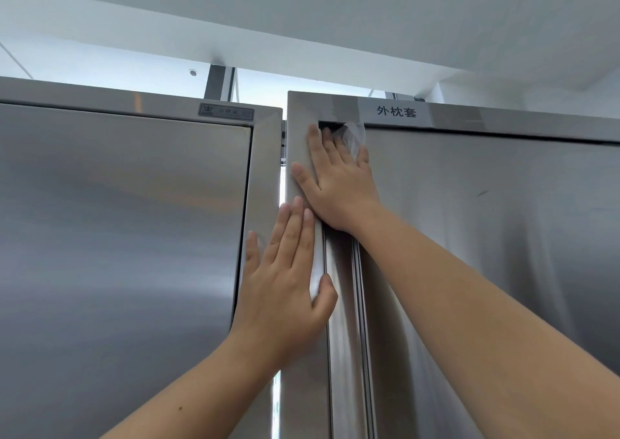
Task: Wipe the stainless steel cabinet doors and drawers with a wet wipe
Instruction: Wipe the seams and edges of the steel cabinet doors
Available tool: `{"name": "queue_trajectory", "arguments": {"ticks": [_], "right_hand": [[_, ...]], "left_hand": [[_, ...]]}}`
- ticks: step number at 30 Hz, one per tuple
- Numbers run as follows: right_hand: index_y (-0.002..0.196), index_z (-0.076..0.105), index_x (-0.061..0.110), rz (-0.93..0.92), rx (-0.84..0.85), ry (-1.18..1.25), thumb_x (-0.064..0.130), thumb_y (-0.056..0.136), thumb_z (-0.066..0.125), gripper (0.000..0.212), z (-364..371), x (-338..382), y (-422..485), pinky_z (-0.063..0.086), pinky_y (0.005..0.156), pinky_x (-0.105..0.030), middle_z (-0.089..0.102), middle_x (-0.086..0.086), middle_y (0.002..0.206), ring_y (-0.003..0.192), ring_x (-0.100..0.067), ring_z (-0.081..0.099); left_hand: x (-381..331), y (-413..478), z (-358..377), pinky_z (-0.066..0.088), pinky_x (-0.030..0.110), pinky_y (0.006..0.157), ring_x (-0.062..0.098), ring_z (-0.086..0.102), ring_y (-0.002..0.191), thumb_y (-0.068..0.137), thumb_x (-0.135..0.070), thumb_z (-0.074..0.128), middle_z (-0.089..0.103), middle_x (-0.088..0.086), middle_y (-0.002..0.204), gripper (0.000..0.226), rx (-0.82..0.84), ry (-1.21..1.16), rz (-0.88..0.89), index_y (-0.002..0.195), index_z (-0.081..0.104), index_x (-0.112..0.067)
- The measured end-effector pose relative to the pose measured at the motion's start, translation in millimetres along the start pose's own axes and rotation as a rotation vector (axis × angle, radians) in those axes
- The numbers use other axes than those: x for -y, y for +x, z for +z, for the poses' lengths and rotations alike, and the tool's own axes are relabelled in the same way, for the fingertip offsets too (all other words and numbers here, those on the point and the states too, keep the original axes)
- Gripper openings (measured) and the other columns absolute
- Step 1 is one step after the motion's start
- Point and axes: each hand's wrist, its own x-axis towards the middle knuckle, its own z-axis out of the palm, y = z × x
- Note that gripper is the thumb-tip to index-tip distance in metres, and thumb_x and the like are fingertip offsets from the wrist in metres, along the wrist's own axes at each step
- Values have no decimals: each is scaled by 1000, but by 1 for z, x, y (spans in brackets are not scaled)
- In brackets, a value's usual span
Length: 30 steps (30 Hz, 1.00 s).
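Two tall stainless steel cabinets stand side by side, seen from below. My right hand (335,177) lies flat with straight fingers on the top left corner of the right cabinet door (486,237), pressing a thin white wet wipe (354,136) under its fingertips. My left hand (285,281) rests flat on the frame edge (298,136) of the right cabinet, over the narrow gap between the cabinets, thumb on the door's edge. The left cabinet door (117,220) is closed.
A white label (396,111) with black characters is stuck on the right cabinet's top rail. A small nameplate (226,112) sits on the left cabinet's top rail. White ceiling and a beam run overhead, close above the cabinet tops.
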Motion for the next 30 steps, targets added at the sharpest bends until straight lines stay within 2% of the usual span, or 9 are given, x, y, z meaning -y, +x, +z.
{"name": "queue_trajectory", "arguments": {"ticks": [4, 9, 13, 16, 19, 21, 24, 27, 30], "right_hand": [[148, -12, 19, -12, 40, -6, 49, 98, 19, 65, -1, 0, 1, -15, 110, -42, -3, -10, 157, 144, -17, -6], [147, -11, 15, -46, 56, 0, 47, 98, 19, 66, 3, 2, -15, -17, 110, -36, -6, -11, 156, 143, -18, -11], [148, -7, 12, -86, 36, -101, 49, 97, 20, 69, -3, 0, -16, -11, 111, -32, 1, -17, 156, 144, -22, -3], [148, -5, 7, -117, 34, -216, 52, 96, 18, 72, -7, 1, -12, -14, 109, -34, 7, -22, 154, 143, -28, 1], [147, -3, 3, -126, 38, -231, 52, 95, 19, 75, -7, 3, -12, -6, 113, -37, 12, -25, 152, 143, -30, 6], [147, -2, 2, -127, 25, -210, 51, 96, 22, 75, -7, 2, -12, -1, 115, -36, 14, -24, 152, 142, -29, 8], [145, -8, 0, -103, 5, -78, 48, 97, 25, 76, -5, 0, -14, -5, 114, -30, 9, -17, 155, 143, -22, 5], [146, -6, 1, -62, -5, -28, 48, 97, 24, 75, -1, -2, -15, -11, 111, -28, 1, -12, 156, 144, -17, -3], [147, -4, 5, -51, -17, -56, 52, 96, 20, 74, 1, -4, -16, -13, 110, -30, 0, -8, 157, 143, -16, -7]], "left_hand": [[0, 0, 0, -20, 29, 110, -1, -23, 136, 79, -45, 13, -15, -10, 152, 71, 10, -2, -10, 142, -8, -22], [0, -5, 0, -22, 26, 109, 0, -19, 138, 81, -44, 15, -11, -8, 153, 70, 3, -22, -16, 144, -5, -19], [0, -8, 0, -15, 31, 111, 2, -15, 139, 82, -43, 19, -7, -6, 154, 71, 7, -28, -12, 145, -1, -17], [0, -9, 0, -9, 37, 111, 4, -14, 140, 82, -43, 20, -5, -4, 154, 72, 7, -10, -9, 146, 2, -15], [1, -9, -1, -8, 38, 111, 6, -12, 141, 82, -42, 21, -3, -3, 154, 72, 2, 2, -10, 146, 6, -13], [1, -9, -2, -7, 39, 110, 7, -9, 141, 82, -41, 22, -1, -2, 154, 72, 5, 6, -12, 146, 8, -12], [0, -9, -2, -8, 39, 110, 9, -6, 142, 82, -42, 22, 0, -2, 155, 71, 17, 4, -15, 146, 7, -13], [1, -10, -2, -18, 32, 108, 3, -17, 140, 81, -45, 16, -11, -7, 153, 71, 25, -4, -23, 144, -6, -20], [1, -11, -2, -22, 29, 107, 2, -21, 138, 81, -47, 13, -16, -9, 152, 70, 30, -1, -22, 142, -10, -22]]}}
